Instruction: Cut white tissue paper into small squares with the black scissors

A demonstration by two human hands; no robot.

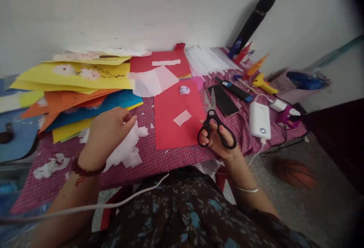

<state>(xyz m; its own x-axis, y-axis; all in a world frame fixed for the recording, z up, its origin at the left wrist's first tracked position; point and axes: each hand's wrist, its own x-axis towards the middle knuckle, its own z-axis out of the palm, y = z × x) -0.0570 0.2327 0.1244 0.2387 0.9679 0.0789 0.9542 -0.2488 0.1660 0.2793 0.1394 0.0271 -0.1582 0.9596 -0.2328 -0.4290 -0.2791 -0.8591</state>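
My right hand (pixel 220 142) grips a pair of black-handled scissors (pixel 211 113), with fingers through the loops. The blades point away from me and stand slightly apart, beside the right edge of a red paper sheet (pixel 167 134). On that sheet lie a small pale paper strip (pixel 182 118) and a crumpled white paper bit with dark marks (pixel 184 90). My left hand (pixel 109 132) is closed, fingers curled in, above a heap of torn white paper (pixel 127 151). Whatever it may hold is hidden.
Coloured sheets (pixel 85 79) are stacked at the left. Rolled white paper sticks (pixel 204 62) lie at the back. To the right are a phone (pixel 224 100), a box cutter (pixel 234 88), a yellow glue gun (pixel 264 83) and a white power bank (pixel 259 121). A white cable (pixel 127 199) crosses before me.
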